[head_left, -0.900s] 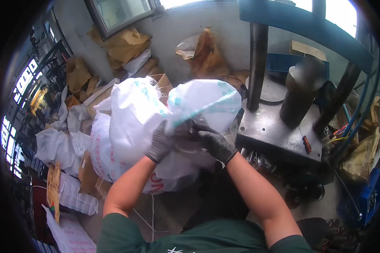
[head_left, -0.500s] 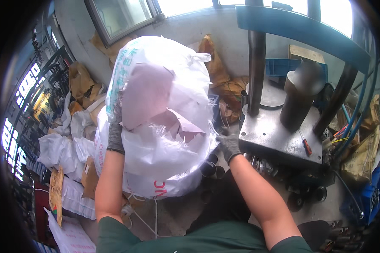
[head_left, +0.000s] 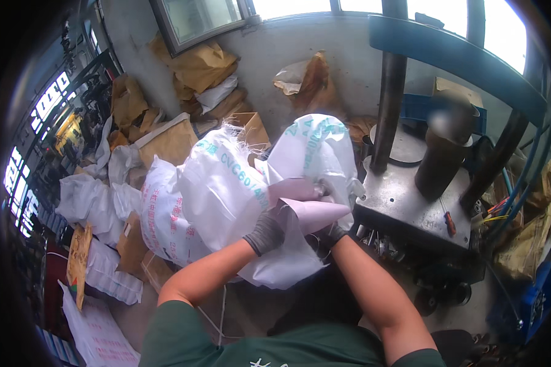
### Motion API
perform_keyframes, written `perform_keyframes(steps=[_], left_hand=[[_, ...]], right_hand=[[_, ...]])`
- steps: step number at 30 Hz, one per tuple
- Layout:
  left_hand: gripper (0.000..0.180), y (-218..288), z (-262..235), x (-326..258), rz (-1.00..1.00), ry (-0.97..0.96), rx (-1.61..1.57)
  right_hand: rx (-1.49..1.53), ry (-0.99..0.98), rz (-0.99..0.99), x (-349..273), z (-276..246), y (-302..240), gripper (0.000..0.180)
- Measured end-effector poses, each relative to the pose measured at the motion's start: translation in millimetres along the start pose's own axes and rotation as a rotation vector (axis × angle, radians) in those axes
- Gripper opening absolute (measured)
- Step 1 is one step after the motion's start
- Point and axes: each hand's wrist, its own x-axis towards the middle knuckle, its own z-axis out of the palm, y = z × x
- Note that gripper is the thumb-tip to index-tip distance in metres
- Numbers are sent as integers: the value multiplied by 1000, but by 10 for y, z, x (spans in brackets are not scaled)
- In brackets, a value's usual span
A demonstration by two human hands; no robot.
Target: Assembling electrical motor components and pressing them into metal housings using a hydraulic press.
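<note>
Windows [head_left: 503,37] glare white; corners black, edges bent

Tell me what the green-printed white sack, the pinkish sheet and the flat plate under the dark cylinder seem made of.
White sack: probably woven plastic with a slight sheen, going by frayed strands at its edge.
Pinkish sheet: looks like matte paper, perhaps lined; it holds a cone-like fold.
Flat plate: apparently bare metal, smooth and greyish, judging by its shine.

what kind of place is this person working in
Probably a workshop or small factory: a heavy press-like machine stands on the right with a screwdriver lying on it, and crumpled white sacks are piled on the left.
</note>
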Motion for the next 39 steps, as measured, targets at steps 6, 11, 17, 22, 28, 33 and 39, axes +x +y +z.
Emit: perform_keyframes(steps=[6,11,17,22,28,33,39], left_hand=[[59,847,-614,-605,41,105,-312],[39,579,-345,-1830,-287,853,-308],[44,-561,542,-2534,-563,559,-412],[47,-351,142,-1694,-122,393,-520],[57,930,-829,-197,467,179,537],[60,571,-581,5,394,-197,119],[67,-527,-716,72,334,162,229]], right_hand=[[-1134,243,295,379,694,-987,45],[-1577,336,164,380,276,-861,43],[-1727,352,261,323,372,-602,49],[-1621,204,693,432,676,-607,60],[-1228,114,418,227,691,-661,59],[-812,47,174,-15,603,-681,57],[-343,519,274,-75,575,-951,39]])
